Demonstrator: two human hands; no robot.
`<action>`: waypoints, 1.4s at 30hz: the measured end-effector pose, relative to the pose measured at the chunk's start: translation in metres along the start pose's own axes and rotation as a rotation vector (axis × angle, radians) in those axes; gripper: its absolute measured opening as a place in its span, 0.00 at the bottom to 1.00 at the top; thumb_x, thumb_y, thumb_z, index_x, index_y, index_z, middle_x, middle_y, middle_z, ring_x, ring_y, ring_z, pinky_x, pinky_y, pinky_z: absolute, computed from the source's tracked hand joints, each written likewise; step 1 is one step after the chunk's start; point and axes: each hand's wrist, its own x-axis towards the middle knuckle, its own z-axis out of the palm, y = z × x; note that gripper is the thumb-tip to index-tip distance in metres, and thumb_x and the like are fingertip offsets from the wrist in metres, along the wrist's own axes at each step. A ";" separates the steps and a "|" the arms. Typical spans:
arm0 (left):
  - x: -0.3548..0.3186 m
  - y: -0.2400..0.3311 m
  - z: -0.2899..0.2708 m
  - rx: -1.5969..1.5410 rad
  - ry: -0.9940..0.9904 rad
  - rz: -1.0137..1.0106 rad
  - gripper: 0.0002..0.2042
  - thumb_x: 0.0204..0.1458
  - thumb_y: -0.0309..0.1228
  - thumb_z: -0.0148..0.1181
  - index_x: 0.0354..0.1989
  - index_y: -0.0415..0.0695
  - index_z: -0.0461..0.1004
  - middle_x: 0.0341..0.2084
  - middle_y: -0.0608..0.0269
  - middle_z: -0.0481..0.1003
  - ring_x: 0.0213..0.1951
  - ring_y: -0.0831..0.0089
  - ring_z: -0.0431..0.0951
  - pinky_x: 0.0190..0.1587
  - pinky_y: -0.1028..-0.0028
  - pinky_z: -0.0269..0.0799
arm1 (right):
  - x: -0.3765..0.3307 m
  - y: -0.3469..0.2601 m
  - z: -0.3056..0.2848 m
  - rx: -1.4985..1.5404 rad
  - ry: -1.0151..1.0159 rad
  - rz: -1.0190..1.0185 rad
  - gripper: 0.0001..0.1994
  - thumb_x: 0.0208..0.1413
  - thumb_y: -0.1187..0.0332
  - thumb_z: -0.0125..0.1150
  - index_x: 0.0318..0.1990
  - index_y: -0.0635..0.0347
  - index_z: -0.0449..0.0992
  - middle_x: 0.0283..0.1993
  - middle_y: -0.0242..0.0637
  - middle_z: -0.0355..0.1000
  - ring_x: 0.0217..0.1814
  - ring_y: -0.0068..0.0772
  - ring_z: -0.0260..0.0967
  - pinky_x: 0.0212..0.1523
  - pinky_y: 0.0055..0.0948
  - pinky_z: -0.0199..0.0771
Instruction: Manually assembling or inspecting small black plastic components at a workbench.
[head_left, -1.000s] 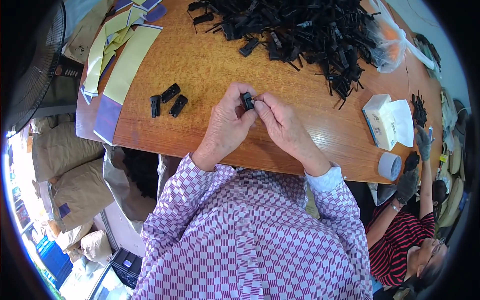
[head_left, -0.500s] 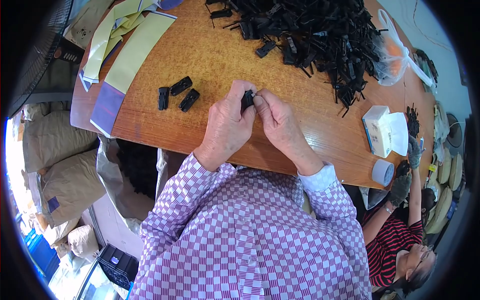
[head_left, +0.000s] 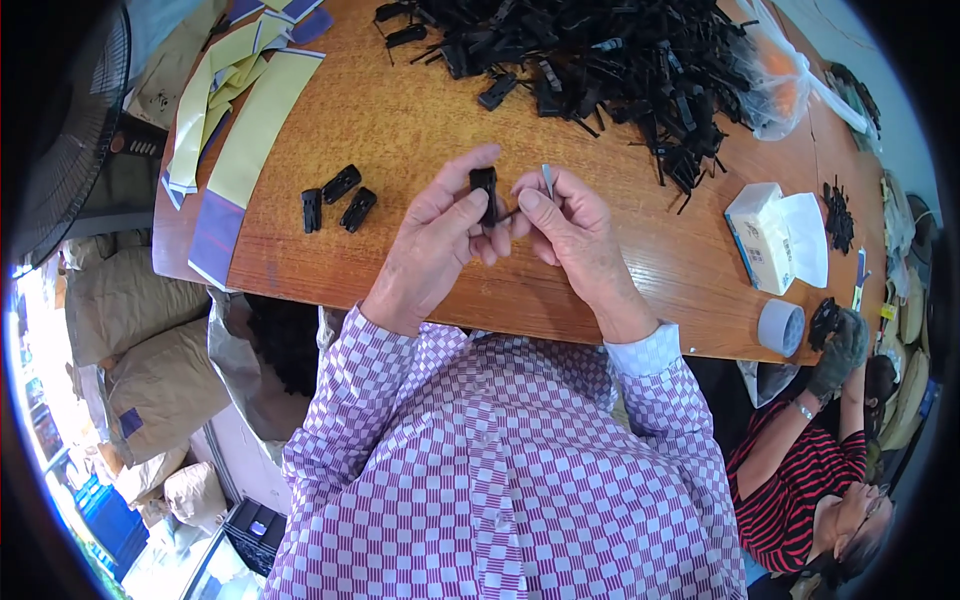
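My left hand [head_left: 425, 240] pinches a small black plastic part [head_left: 484, 187] upright between thumb and fingers, just above the table near its front edge. Close beside it, my right hand [head_left: 580, 235] is closed on a slim tool with a flat silver blade [head_left: 547, 178], whose tip sticks up past the thumb. A thin dark piece [head_left: 509, 214] shows in the gap between the hands; I cannot tell which hand it belongs to. Left of my hands lie three similar black parts [head_left: 341, 182] in a loose group.
A large heap of black plastic parts [head_left: 600, 60] covers the far side of the wooden table [head_left: 400, 110]. Yellow and purple strips [head_left: 240, 150] lie at left. A tissue box [head_left: 760, 235], a white tape roll [head_left: 780, 328] and a co-worker's gloved hand [head_left: 842, 352] are at right.
My hands have drawn slightly apart, so the black part and the silver blade now show. The view has shifted a little. The co-worker's gloved hands have moved closer together.
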 end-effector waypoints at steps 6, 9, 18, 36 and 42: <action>0.001 -0.001 0.008 0.060 -0.310 -0.137 0.22 0.60 0.32 0.47 0.62 0.41 0.57 0.31 0.61 0.72 0.25 0.79 0.72 0.23 0.85 0.65 | -0.005 0.000 -0.012 0.223 -0.071 0.078 0.11 0.58 0.64 0.58 0.44 0.59 0.72 0.29 0.25 0.70 0.25 0.12 0.63 0.17 0.11 0.53; 0.002 -0.002 0.014 -0.030 -0.337 -0.183 0.21 0.60 0.32 0.48 0.61 0.40 0.58 0.31 0.60 0.72 0.24 0.78 0.72 0.23 0.85 0.65 | -0.005 0.008 -0.025 0.224 -0.138 0.103 0.12 0.57 0.63 0.59 0.45 0.59 0.72 0.31 0.24 0.69 0.26 0.12 0.63 0.19 0.11 0.54; 0.000 -0.020 0.024 0.631 -0.105 0.107 0.19 0.57 0.21 0.48 0.58 0.45 0.63 0.37 0.63 0.73 0.33 0.80 0.75 0.34 0.80 0.73 | -0.001 0.025 -0.022 -0.216 0.090 -0.212 0.15 0.60 0.59 0.55 0.46 0.61 0.72 0.28 0.23 0.66 0.21 0.09 0.54 0.17 0.13 0.49; -0.007 -0.019 -0.007 0.538 0.234 0.313 0.14 0.57 0.21 0.49 0.51 0.42 0.70 0.36 0.63 0.76 0.37 0.80 0.76 0.36 0.79 0.73 | 0.004 0.010 0.049 -0.057 0.113 0.044 0.14 0.65 0.67 0.46 0.54 0.63 0.64 0.32 0.25 0.64 0.31 0.12 0.62 0.29 0.14 0.66; -0.011 -0.010 -0.013 0.720 0.312 0.476 0.14 0.53 0.17 0.51 0.48 0.40 0.72 0.35 0.53 0.77 0.36 0.72 0.78 0.37 0.75 0.73 | 0.016 0.015 0.061 -0.082 0.109 0.087 0.12 0.65 0.67 0.46 0.53 0.60 0.66 0.31 0.24 0.65 0.31 0.12 0.61 0.28 0.15 0.66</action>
